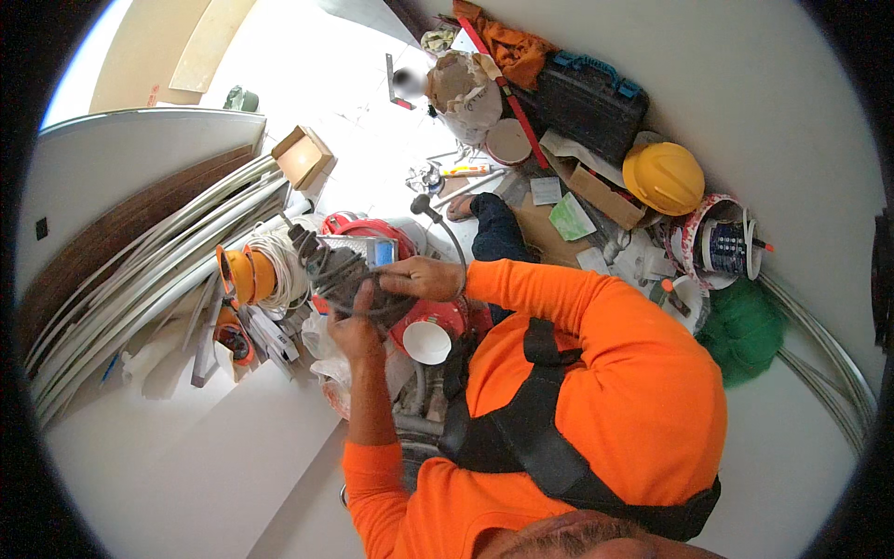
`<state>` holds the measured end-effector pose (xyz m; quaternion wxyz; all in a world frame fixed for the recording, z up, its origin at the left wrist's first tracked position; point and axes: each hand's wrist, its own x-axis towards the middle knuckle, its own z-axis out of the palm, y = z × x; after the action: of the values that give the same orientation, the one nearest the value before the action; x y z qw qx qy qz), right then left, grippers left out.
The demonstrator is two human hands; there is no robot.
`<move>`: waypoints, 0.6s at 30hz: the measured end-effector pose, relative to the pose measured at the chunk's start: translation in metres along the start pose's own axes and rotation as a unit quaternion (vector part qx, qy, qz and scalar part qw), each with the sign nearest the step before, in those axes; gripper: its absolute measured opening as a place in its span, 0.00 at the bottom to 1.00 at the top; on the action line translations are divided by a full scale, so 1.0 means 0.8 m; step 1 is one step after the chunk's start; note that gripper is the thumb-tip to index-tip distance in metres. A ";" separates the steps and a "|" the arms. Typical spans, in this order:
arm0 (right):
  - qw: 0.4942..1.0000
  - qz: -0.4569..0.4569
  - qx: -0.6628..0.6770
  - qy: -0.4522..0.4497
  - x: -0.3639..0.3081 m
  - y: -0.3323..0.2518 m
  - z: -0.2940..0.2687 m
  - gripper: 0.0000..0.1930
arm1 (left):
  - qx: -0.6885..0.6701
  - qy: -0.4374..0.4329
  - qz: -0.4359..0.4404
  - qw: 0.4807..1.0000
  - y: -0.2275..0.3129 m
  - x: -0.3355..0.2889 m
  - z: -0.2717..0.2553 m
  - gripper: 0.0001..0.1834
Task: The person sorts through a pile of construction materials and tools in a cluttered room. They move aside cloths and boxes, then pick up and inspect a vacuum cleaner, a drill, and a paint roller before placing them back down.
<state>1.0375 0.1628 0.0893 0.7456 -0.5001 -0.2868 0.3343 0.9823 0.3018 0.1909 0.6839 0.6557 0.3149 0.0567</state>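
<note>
A dark corded drill (328, 270) with a thin bit is held in front of me, tip toward the upper left. Grey cable is wound around its body. My left hand (358, 334) grips the rear of the drill from below. My right hand (424, 279) is closed on the cable beside the drill's body; some of its fingers are hidden. From that hand a length of cable loops up to a black plug (426, 206), which hangs free. Beneath the drill are red containers, a white round lid (427, 343) and a blue-and-white box (384, 251).
Long white pipes (168, 252) lie on the left beside coiled white cable (279, 261) and orange reels (244, 275). A black tool case (591, 107), yellow hard hat (663, 178), cardboard box (605, 197) and green netting (742, 333) line the right wall. A cardboard carton (301, 158) stands farther off.
</note>
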 end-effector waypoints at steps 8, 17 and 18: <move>0.989 0.043 -0.117 0.076 -0.083 -0.011 -0.039 0.77 | 0.047 -0.109 -0.097 0.988 -0.036 -0.017 0.078 0.22; 0.884 -0.021 -0.164 0.437 -0.261 -0.054 -0.045 0.66 | 0.230 -0.515 -0.180 0.806 0.013 -0.056 0.174 0.33; 0.861 -0.015 -0.135 0.490 -0.286 -0.048 -0.049 0.64 | 0.253 -0.537 -0.129 0.794 0.023 -0.066 0.185 0.33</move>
<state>0.9352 -0.0493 0.0912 0.7202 -0.6907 0.0657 -0.0067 1.0213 0.1512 0.2183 0.5536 0.6834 -0.0183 -0.4755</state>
